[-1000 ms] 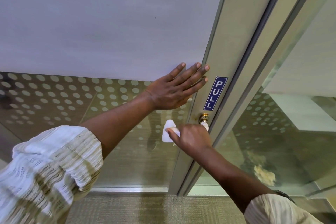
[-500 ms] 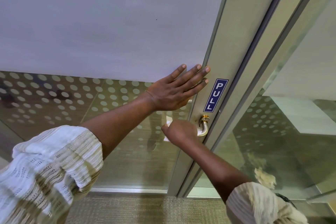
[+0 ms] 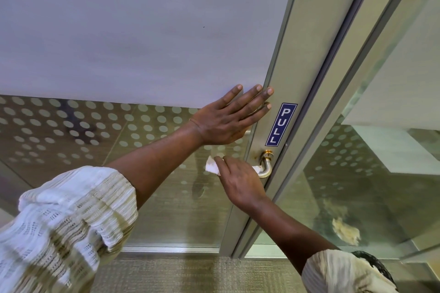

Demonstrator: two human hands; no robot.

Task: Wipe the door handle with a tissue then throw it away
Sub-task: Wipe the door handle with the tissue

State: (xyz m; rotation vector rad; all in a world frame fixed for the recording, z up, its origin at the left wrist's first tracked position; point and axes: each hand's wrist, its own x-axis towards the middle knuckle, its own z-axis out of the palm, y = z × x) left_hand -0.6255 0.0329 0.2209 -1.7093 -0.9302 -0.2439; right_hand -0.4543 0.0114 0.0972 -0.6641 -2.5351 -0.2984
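Observation:
A metal lever door handle (image 3: 266,164) with a brass collar sticks out of the grey door frame, just below a blue PULL sign (image 3: 281,124). My right hand (image 3: 240,181) is wrapped around the lever with a white tissue (image 3: 211,165) in it; the tissue pokes out to the left of my fingers and a bit shows against the lever. My left hand (image 3: 228,119) lies flat on the door with fingers spread, just above the handle. Most of the lever is hidden under my right hand.
The door has frosted glass (image 3: 131,31) above and a dotted clear band below. A fixed glass panel (image 3: 381,173) stands to the right of the frame. Grey carpet (image 3: 190,276) covers the floor at the bottom.
My right hand slid along the lever with the tissue, first toward the door frame, then back outward so more tissue shows on the left. My left hand stayed flat on the door.

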